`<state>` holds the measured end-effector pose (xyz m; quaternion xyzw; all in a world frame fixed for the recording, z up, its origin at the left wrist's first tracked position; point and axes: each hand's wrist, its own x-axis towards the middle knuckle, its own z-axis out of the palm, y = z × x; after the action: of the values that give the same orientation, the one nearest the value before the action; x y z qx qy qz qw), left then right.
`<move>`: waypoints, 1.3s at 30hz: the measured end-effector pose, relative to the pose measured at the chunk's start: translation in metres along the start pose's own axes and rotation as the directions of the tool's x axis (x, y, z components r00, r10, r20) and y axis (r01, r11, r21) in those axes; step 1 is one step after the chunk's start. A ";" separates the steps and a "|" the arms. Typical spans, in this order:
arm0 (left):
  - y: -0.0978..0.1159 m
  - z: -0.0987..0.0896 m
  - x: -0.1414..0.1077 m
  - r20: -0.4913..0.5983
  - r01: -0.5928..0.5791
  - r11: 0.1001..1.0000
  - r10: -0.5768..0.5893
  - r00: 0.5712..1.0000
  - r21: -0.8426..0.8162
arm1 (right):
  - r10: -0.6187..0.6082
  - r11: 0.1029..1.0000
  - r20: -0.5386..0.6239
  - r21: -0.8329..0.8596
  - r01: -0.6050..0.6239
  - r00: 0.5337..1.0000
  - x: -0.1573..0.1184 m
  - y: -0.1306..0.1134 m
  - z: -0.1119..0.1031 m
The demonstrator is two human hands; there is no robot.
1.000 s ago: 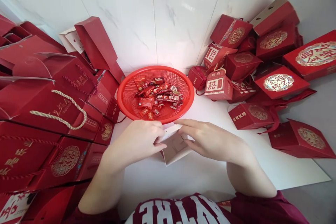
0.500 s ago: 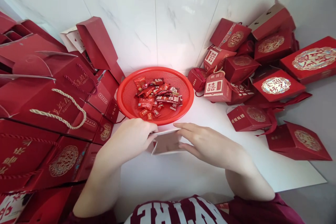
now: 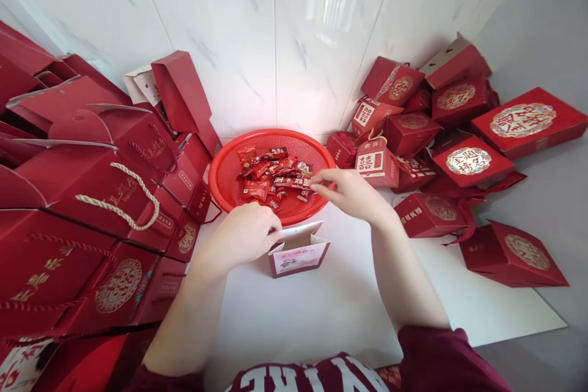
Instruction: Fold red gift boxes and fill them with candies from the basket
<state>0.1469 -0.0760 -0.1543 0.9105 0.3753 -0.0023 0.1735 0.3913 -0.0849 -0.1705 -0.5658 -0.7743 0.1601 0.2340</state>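
A small paper gift bag (image 3: 299, 259) stands upright on the white tabletop, its top open and a pink printed panel facing me. My left hand (image 3: 250, 234) is closed on the bag's upper left edge, thumb and fingers pinching it. Just behind the bag sits a red plastic basket (image 3: 215, 187) with several wrapped candies (image 3: 257, 188) in red and dark wrappers. My right hand (image 3: 351, 193) reaches over the basket's right rim. Its fingertips pinch the end of a long wrapped candy (image 3: 291, 182), which still lies on the pile.
Red gift bags (image 3: 124, 196) with rope handles are packed along the left side. Several closed red boxes (image 3: 413, 214) with gold designs are heaped on the right. A white tiled wall (image 3: 303, 43) rises behind the basket.
My right hand has left the bag and moved up and forward to the candies in the basket. The left hand stays at the bag's edge. The view has tilted up slightly.
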 end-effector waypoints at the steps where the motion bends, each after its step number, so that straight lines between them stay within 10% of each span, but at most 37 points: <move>1: 0.000 0.000 0.000 0.000 0.000 1.000 0.000 1.000 -0.003 | 0.040 0.996 0.038 -0.082 -0.037 0.998 0.015 0.005 0.005; 9: -0.003 -0.001 0.001 0.022 -0.003 1.000 0.003 1.000 -0.016 | 0.286 0.891 0.235 -0.422 -0.168 0.929 0.092 0.029 0.066; 15: -0.005 0.000 0.002 0.044 0.001 1.000 0.000 0.999 -0.019 | 0.318 0.874 0.239 -0.448 -0.187 0.917 0.101 0.038 0.068; 23: -0.010 0.003 0.004 0.043 -0.037 0.999 0.037 0.998 -0.003 | 0.032 0.990 -0.040 -0.134 -0.037 0.999 0.035 0.038 0.012; 28: -0.011 0.001 0.005 0.059 -0.032 0.999 0.033 0.998 -0.014 | 0.075 0.878 -0.389 0.462 0.124 0.918 -0.018 0.035 -0.016; 33: -0.012 -0.008 0.002 0.037 -0.007 0.969 0.017 0.999 -0.246 | 0.114 0.710 -0.445 0.662 0.240 0.888 -0.039 0.013 -0.028; 39: 0.010 -0.005 0.003 -0.194 -0.141 0.732 0.012 0.981 -0.666 | 0.129 0.615 -0.330 0.766 0.186 0.935 -0.036 0.009 -0.023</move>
<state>0.1554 -0.0790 -0.1473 0.7961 0.3266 0.2223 0.4584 0.4197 -0.1171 -0.1627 -0.4117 -0.5788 0.3753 0.5955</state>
